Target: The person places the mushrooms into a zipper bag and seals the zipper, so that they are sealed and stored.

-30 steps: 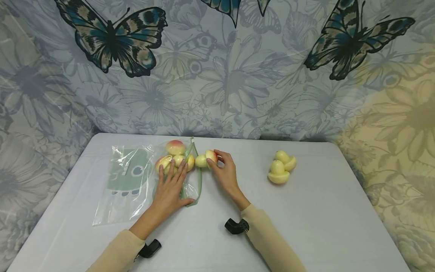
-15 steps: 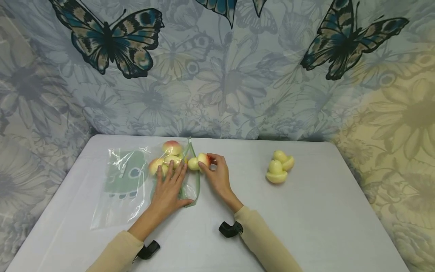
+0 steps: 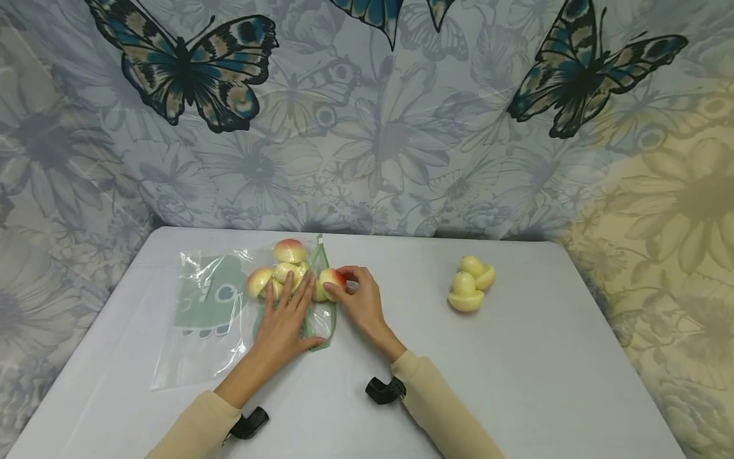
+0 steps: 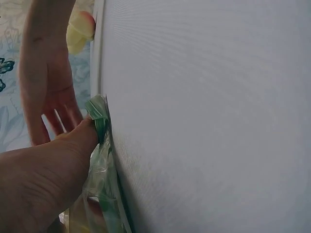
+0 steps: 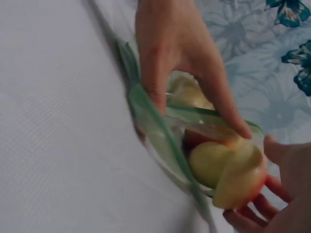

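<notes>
Between the thumb and fingers of my right hand point(image 3: 364, 303) is a yellow-and-red piece of fruit point(image 3: 332, 282), apple-like, with a rounded pale part. In the right wrist view that fruit point(image 5: 243, 177) sits at the mouth of a clear zip bag with green edges point(image 5: 158, 124). My left hand point(image 3: 283, 328) lies over the bag with fingers spread, its thumb at the green rim of the opening point(image 3: 328, 335). Several similar fruit pieces point(image 3: 289, 250) show through the plastic, partly hidden by the left fingers. The left wrist view shows mostly the thumb and the bag's edge.
A flat clear bag with a green cartoon print point(image 3: 209, 293) lies left of the hands. Pale yellow fruit pieces point(image 3: 467, 299) rest together on the white table point(image 3: 516, 370) at the right. A butterfly-patterned cloth point(image 3: 390, 146) hangs behind.
My right hand has moved left and slightly nearer, taking the fruit piece from outside the bag to its mouth. The left hand has stayed on the bag.
</notes>
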Available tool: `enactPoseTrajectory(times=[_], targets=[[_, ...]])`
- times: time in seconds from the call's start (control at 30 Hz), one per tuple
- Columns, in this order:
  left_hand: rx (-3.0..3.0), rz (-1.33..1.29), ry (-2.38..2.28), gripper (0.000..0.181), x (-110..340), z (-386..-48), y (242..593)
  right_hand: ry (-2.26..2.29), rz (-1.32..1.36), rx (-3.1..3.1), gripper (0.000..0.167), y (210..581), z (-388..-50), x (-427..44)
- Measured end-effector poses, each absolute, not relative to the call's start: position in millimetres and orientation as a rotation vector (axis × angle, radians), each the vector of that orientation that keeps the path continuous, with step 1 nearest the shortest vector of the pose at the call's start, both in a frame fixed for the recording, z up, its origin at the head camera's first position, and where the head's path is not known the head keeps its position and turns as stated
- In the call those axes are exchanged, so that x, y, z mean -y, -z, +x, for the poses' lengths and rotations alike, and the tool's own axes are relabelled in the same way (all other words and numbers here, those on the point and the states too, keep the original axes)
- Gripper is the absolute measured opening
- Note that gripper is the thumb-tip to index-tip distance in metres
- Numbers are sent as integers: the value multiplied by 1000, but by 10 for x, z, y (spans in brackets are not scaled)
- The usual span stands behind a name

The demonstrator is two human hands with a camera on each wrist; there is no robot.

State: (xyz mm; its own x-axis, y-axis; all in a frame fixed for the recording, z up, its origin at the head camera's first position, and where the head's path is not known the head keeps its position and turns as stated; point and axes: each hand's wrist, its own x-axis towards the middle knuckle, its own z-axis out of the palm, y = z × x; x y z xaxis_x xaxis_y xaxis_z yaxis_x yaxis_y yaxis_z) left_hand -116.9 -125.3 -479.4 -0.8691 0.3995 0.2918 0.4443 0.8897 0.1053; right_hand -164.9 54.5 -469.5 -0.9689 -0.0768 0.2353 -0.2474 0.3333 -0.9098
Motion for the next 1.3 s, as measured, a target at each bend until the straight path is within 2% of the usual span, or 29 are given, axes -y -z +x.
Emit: enactPoseTrajectory(times=[0.1,0.27,0.67,1.3], targets=[[2786,-642,255,125,1245,-1171,4792,-1741,448,2416,30,4672,-1633,-588],[2789,-636,243,127,1237,-1170,4791,-1808,584,2490,34,4677,-1627,-684],[2801,-625,229,128,1215,-1171,4792,-1696,488,2494,17,4695,-1622,-710],[2779,-622,201,127,1207,-1169,4786,-1759,463,2513,13,4652,-1663,-604]])
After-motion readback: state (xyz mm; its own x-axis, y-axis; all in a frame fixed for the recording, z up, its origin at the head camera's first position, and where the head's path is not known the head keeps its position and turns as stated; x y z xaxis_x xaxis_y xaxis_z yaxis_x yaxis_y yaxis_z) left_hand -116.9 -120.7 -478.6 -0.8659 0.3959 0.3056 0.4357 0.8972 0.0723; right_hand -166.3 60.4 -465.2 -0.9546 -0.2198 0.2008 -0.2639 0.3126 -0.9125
